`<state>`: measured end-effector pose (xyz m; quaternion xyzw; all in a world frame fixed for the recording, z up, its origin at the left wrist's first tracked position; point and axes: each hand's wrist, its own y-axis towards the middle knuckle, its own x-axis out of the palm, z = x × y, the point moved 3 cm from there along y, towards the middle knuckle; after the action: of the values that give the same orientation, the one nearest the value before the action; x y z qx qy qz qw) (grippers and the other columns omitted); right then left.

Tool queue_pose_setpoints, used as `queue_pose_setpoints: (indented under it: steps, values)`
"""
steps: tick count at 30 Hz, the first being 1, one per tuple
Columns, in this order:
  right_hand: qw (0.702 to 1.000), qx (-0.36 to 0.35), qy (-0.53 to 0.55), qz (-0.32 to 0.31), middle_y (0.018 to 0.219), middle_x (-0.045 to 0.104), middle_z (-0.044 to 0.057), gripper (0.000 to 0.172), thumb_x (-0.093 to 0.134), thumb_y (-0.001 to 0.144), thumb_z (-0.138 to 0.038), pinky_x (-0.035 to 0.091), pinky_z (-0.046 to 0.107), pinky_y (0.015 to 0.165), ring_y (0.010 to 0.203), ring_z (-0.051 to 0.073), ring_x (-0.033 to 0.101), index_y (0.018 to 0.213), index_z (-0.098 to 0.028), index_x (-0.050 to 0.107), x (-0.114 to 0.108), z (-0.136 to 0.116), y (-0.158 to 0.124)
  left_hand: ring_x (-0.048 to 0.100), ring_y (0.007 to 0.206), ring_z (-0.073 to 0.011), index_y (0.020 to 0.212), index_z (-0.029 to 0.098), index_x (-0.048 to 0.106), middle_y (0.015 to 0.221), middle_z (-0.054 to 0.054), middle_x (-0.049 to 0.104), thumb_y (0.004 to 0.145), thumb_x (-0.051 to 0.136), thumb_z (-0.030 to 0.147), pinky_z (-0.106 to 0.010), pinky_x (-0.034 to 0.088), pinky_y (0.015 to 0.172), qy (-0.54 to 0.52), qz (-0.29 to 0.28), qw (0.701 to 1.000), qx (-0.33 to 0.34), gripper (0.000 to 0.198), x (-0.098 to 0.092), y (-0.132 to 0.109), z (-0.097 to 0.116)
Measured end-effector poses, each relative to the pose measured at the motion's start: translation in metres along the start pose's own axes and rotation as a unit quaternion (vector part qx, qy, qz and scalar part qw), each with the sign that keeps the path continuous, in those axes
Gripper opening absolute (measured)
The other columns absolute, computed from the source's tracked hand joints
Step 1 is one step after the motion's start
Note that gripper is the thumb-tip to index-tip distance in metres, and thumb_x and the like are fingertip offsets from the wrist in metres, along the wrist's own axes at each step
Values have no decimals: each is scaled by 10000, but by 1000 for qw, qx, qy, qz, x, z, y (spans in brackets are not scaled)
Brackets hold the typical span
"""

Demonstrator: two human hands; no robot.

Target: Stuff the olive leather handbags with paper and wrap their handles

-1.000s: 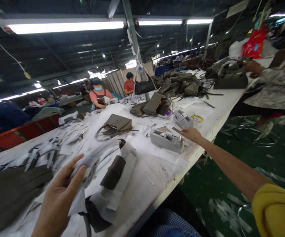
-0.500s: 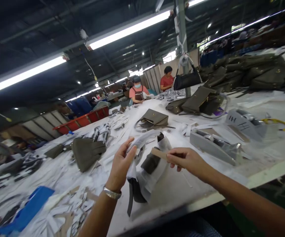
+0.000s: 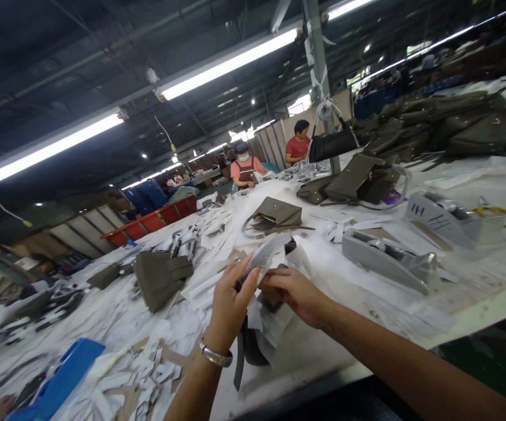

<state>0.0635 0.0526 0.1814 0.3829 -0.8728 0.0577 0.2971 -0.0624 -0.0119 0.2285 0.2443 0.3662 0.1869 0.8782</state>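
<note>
My left hand [image 3: 234,298], wearing a silver bangle, has its fingers and thumb round a strap [image 3: 270,251] wrapped in pale, translucent sheet. Close beside it my right hand [image 3: 299,292] pinches a brown card strip [image 3: 272,293], mostly hidden by the fingers and pressed in against the wrapped piece. Below both hands lies the dark olive leather part [image 3: 255,348] of the same item, with white wrapping around it and a thin strap end hanging toward me. Just beyond stands a finished-looking olive handbag [image 3: 279,211].
Two grey tape dispensers [image 3: 379,260] sit to the right. An olive bag piece [image 3: 158,280], paper scraps [image 3: 147,374] and a blue object [image 3: 66,374] lie leftward. Olive bags [image 3: 446,128] are piled at the far right. Two people work across the table. A hand shows at the lower left.
My right hand has moved left, bringing the card strip from the open air to the wrapped strap beside my left hand. The left hand keeps its hold.
</note>
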Motion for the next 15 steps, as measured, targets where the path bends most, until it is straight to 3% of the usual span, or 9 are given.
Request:
queue_pose_setpoints:
  steps: [4,9,15]
  values:
    - [996,34,66,-38,723,594,11,219,738,755,-372,387,256,630,684,136,503,755,-159,689,3,-2,-9,570,1113,-231,1219,266,671,1150,-74,602,931,576,377,-374,458,977,25,4,999,23,323,0,-1,0]
    - [999,-13,29,23,617,509,-27,363,789,745,-497,329,248,542,559,100,395,753,-154,669,6,5,-10,533,1164,-233,1236,279,656,1187,-79,567,962,521,367,-378,433,1017,29,-10,999,33,318,6,-5,7]
    - [997,-23,35,63,618,512,-30,355,802,737,-493,291,241,514,544,91,373,776,-161,682,13,13,-5,461,1302,-247,1233,253,655,1397,-87,480,1004,400,341,-414,357,1122,22,44,998,24,354,10,-11,5]
